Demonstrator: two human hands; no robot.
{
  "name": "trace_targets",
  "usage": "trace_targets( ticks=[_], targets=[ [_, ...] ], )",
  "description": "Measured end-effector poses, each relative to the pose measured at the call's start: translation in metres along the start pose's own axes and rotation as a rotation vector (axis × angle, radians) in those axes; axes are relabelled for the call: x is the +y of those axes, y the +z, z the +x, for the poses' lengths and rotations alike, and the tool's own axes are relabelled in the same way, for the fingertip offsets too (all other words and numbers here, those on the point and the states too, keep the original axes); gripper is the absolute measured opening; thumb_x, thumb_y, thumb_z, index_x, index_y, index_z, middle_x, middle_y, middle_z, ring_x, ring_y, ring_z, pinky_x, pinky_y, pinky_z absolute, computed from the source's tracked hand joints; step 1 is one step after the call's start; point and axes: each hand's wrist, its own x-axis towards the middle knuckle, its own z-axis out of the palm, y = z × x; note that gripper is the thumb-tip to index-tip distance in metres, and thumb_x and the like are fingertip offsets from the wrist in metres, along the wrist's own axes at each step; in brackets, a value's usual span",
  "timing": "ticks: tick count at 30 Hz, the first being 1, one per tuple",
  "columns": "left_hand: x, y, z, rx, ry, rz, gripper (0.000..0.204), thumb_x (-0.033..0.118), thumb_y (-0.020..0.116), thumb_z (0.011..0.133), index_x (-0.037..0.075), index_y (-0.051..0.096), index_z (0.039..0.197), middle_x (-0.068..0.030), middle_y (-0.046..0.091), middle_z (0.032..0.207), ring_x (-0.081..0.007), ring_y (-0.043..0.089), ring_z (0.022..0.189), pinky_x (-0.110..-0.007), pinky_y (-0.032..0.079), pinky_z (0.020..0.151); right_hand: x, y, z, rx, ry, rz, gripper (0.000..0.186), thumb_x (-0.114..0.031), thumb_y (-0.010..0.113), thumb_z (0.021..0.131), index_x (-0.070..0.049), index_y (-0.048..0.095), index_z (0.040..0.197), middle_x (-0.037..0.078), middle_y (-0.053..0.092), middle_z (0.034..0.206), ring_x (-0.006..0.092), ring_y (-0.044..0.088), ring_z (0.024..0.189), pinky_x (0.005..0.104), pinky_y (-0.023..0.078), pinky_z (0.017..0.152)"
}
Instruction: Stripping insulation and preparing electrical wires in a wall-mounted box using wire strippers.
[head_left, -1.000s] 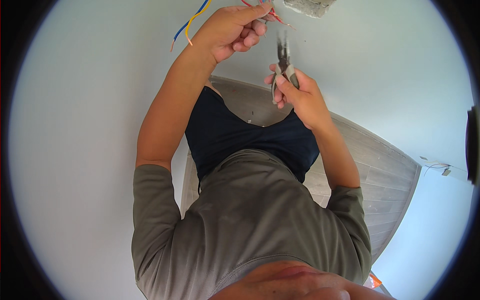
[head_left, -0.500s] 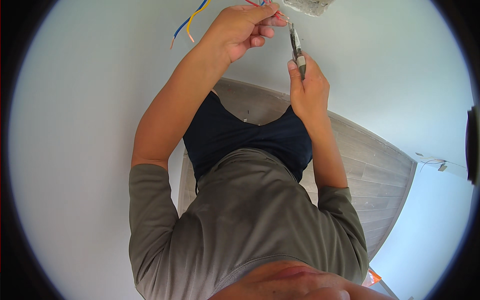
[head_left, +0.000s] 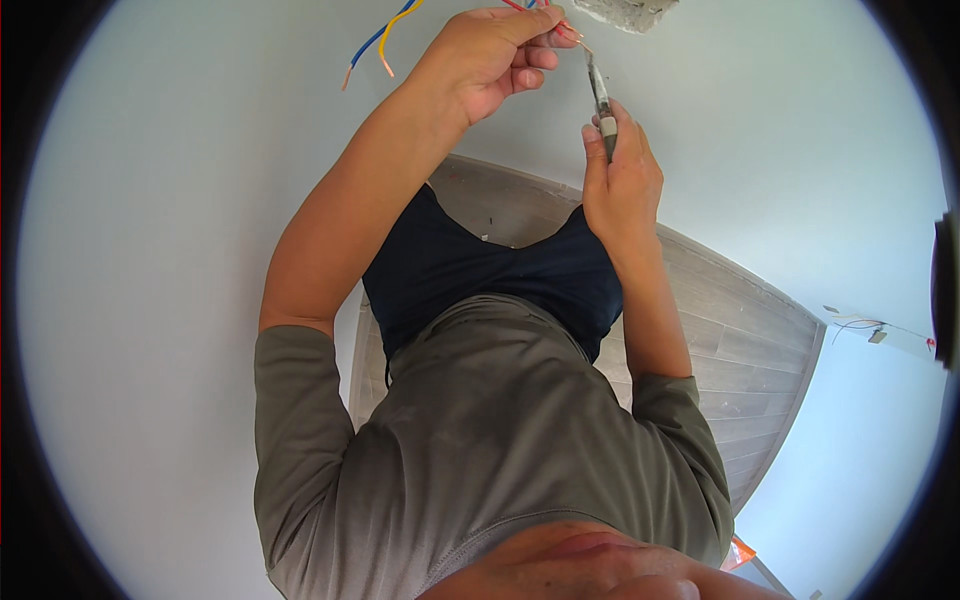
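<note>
At the top of the head view my left hand (head_left: 505, 58) pinches red wires (head_left: 513, 4) between thumb and fingers. Bare copper ends stick out past the fingertips. My right hand (head_left: 625, 175) is wrapped round the handles of a pair of pliers (head_left: 598, 85), which point up and away from me. The tips of their jaws are at the bare copper end, and the jaws look close together. Left of my left hand hang a blue wire (head_left: 367, 47) and a yellow wire (head_left: 384, 45), both with stripped copper ends.
A rough-edged hole (head_left: 632, 12) in the pale wall (head_left: 760, 130) lies above the pliers. Wood-look floor (head_left: 700, 340) spreads below. Thin wires with a small fitting (head_left: 878, 336) stick out of the wall at far right. Something orange (head_left: 741, 552) lies at lower right.
The pliers' jaws stood slightly apart before and now look drawn together at the copper end. Both hands have shifted a little to the right in the picture.
</note>
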Motion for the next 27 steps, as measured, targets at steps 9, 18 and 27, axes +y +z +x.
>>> trace_targets(
  ticks=[9,18,27],
  targets=[
    [-0.002,-0.004,0.002,-0.030,-0.022,-0.017,0.022,0.020,0.064,0.098,-0.001,0.069,0.102,-0.0067,0.071,0.097,-0.0060,0.056,0.070,-0.021,0.041,0.054,0.004,-0.014,0.019,0.064,-0.187,-0.285,0.029,-0.019,0.064,0.094,0.000,0.058,0.116,0.014,0.066,0.090,0.0364,0.063,0.085,0.0467,0.049,0.071],
    [-0.005,-0.007,0.000,-0.034,-0.017,-0.006,0.022,0.020,0.064,0.098,0.000,0.068,0.104,-0.0066,0.070,0.097,-0.0064,0.058,0.071,-0.021,0.041,0.054,-0.015,-0.034,0.023,-0.069,-0.075,-0.415,0.025,-0.013,0.067,0.090,-0.001,0.058,0.110,0.016,0.064,0.093,0.0356,0.064,0.086,0.0456,0.052,0.073],
    [-0.010,-0.014,0.003,-0.028,0.009,0.049,0.023,0.023,0.064,0.098,0.000,0.066,0.100,-0.0040,0.069,0.087,-0.0063,0.055,0.060,-0.020,0.037,0.047,-0.024,-0.037,0.024,-0.036,-0.141,-0.502,0.025,-0.008,0.066,0.087,-0.002,0.058,0.110,0.015,0.062,0.093,0.0353,0.064,0.088,0.0462,0.052,0.074]
  ],
)
